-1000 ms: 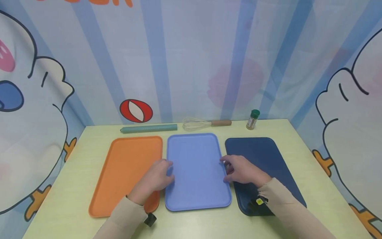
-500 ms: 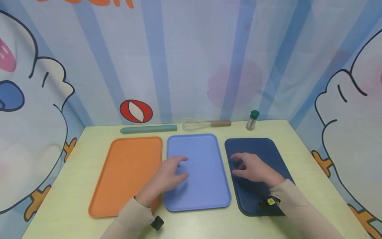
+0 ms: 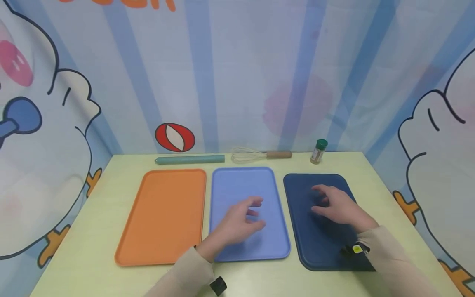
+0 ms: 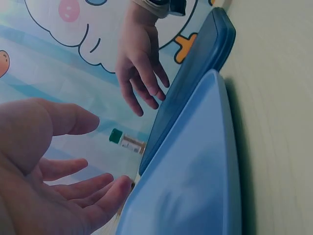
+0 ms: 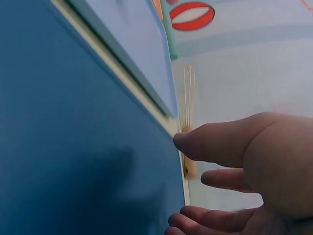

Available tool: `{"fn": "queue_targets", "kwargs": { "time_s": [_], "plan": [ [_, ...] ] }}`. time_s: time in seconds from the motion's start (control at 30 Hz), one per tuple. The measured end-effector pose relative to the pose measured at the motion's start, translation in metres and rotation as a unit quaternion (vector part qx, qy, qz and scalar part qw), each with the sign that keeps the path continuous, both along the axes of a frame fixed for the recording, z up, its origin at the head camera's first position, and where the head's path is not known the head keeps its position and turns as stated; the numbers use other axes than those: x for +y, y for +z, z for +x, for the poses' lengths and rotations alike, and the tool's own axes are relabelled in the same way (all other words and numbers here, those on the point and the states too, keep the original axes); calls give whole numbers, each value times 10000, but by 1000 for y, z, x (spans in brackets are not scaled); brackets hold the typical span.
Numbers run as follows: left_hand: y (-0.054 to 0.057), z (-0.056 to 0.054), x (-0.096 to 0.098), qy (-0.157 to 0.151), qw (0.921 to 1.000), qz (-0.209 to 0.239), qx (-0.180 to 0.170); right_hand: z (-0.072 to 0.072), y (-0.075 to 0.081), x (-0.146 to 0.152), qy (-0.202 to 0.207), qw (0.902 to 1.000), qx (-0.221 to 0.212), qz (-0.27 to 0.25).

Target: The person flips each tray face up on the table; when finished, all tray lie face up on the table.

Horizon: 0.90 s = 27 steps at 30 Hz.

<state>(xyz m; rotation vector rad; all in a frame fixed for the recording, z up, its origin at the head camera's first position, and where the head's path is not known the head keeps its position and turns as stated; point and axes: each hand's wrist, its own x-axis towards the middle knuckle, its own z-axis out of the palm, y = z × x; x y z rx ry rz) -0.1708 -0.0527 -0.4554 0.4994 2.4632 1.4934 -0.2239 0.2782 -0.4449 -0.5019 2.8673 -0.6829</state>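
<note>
Both the left grip (image 3: 237, 222) and the right grip (image 3: 337, 208) hang spread and empty over the periwinkle tray (image 3: 241, 185) and navy tray (image 3: 305, 231) on the table (image 3: 256, 277), seemingly positioning, so grasping would call for lowering to a rim.

Pale yellow tabletop (image 3: 85, 231); behind it, blue-striped backdrop (image 3: 245, 82) with orange lettering (image 3: 136, 3) cut off at top, red-and-white oval (image 3: 175, 137) low down; large white cartoon figures (image 3: 48, 181) at both sides.
</note>
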Motion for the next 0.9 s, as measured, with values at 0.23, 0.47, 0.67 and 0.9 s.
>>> {"fn": "queue_targets", "kwargs": {
  "time_s": [0.23, 0.47, 0.67, 0.9],
  "plan": [
    [1, -2, 29, -60, 9973, 577, -449, 7, -2, 32, -302, 9992, 148, 204],
    [0, -5, 55, -136, 9920, 974, -790, 11, -5, 57, -727, 9964, 118, 425],
    [-1, -7, 75, -252, 9871, 1149, -1085, 12, -8, 71, -931, 9946, -151, 425],
    [1, -8, 95, -41, 9836, 1155, -1384, 14, -10, 75, -1061, 9923, -560, 299]
  ]
}}
